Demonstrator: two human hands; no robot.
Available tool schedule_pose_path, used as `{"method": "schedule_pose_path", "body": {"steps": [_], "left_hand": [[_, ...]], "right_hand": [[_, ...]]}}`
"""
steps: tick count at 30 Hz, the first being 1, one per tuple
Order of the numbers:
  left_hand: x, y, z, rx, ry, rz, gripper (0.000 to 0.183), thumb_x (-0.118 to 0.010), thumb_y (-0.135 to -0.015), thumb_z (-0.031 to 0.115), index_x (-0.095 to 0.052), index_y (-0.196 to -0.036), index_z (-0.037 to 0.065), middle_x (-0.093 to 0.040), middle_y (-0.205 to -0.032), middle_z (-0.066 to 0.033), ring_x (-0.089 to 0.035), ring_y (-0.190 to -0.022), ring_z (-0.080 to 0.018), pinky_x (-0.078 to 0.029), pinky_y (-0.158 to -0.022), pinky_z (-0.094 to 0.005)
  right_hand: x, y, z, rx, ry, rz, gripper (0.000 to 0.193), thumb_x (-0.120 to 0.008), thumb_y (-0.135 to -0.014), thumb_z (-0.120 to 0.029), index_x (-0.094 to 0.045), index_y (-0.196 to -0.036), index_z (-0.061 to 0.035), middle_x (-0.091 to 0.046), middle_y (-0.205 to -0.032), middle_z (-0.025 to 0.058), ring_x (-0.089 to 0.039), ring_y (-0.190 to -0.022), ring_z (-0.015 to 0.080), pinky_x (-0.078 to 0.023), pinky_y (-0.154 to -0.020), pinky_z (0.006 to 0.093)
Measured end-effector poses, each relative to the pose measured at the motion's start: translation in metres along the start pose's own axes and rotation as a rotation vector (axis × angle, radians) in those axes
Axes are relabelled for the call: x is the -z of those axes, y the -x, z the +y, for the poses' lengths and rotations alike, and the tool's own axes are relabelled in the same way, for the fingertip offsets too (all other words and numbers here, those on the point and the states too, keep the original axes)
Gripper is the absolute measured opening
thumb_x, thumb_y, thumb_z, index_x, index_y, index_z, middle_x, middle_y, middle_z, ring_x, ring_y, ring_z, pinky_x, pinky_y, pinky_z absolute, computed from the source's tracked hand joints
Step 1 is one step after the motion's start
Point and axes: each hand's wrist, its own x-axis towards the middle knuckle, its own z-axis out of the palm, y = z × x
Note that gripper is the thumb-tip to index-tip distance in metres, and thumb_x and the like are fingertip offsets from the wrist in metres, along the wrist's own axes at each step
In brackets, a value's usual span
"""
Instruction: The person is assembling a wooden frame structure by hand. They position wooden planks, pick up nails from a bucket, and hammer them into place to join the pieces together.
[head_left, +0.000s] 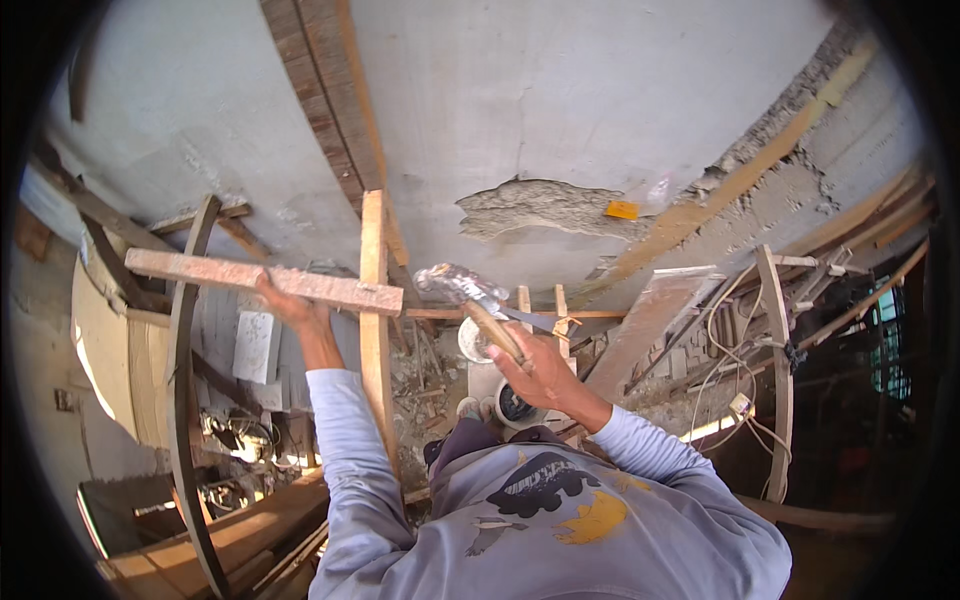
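My left hand [297, 308] is closed on a rough, pinkish wooden batten [215, 273], which lies roughly level at the left. Its right end crosses in front of an upright pale wooden post [374, 240]. Whether the two touch cannot be made out. In my right hand [545, 376], to the right of the post, is a hammer [492, 327] with a wooden handle. Its head is pale and mottled, somewhat blurred, and points left toward the batten's end, apart from it.
The grey wall ahead has a broken plaster patch [545, 207] with an orange tag [622, 210]. Buckets [472, 340] stand below. A wide board [650, 330] leans at right, near a post with hanging cable [776, 380]. At left stands a curved timber upright [183, 400].
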Motion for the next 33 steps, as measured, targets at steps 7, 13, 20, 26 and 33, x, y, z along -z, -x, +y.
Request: {"method": "schedule_pose_path", "body": {"steps": [7, 13, 20, 26, 33], "left_hand": [[-0.009, 0.016, 0.047, -0.19, -0.229, -0.159, 0.073, -0.07, -0.096, 0.049, -0.042, -0.14, -0.002, -0.052, -0.11, -0.014, -0.061, -0.1, -0.0294, -0.057, -0.08, -0.0467], [-0.055, 0.097, 0.069, -0.18, -0.561, -0.418, 0.084, -0.068, -0.096, 0.055, -0.039, -0.15, -0.003, -0.051, -0.116, -0.0155, -0.059, -0.101, -0.0262, -0.055, -0.081, -0.0432], [-0.066, 0.171, 0.057, 0.002, -0.749, -0.72, 0.085, -0.062, -0.102, 0.053, -0.032, -0.157, -0.005, -0.044, -0.15, -0.0287, -0.057, -0.128, -0.0351, -0.054, -0.1, -0.0467], [-0.054, 0.191, 0.027, -0.113, -0.734, -0.912, 0.081, -0.064, -0.103, 0.047, -0.031, -0.157, -0.004, -0.047, -0.148, -0.0251, -0.057, -0.126, -0.0317, -0.052, -0.102, -0.0446], [-0.058, 0.206, 0.016, 0.22, -0.636, -1.117, 0.078, -0.065, -0.104, 0.036, -0.027, -0.163, 0.001, -0.035, -0.162, -0.0226, -0.054, -0.134, -0.0347, -0.048, -0.109, -0.048]], "right_hand": [[-0.008, 0.016, 0.014, 0.218, 0.024, 0.189, 0.043, -0.057, -0.106, -0.031, -0.058, -0.134, 0.0013, -0.069, -0.116, 0.0243, -0.069, -0.103, 0.0437, -0.053, -0.09, 0.0532], [0.009, 0.045, 0.049, 0.128, 0.241, 0.159, 0.032, -0.058, -0.105, -0.032, -0.058, -0.128, -0.0084, -0.067, -0.109, 0.0177, -0.067, -0.099, 0.0409, -0.051, -0.086, 0.0546], [0.026, 0.06, 0.041, 0.218, 0.262, 0.337, 0.035, -0.074, -0.085, -0.012, -0.061, -0.118, -0.0072, -0.067, -0.11, 0.0115, -0.068, -0.095, 0.0376, -0.053, -0.079, 0.0488], [0.001, 0.043, 0.024, 0.444, 0.091, 0.333, 0.056, -0.07, -0.075, 0.002, -0.064, -0.129, -0.0123, -0.059, -0.106, 0.01, -0.066, -0.092, 0.0338, -0.053, -0.078, 0.0461], [-0.014, 0.032, 0.023, 0.572, 0.025, 0.284, 0.09, -0.069, -0.071, 0.011, -0.054, -0.152, -0.0237, -0.045, -0.147, 0.0126, -0.06, -0.115, 0.0324, -0.052, -0.096, 0.046]]}}
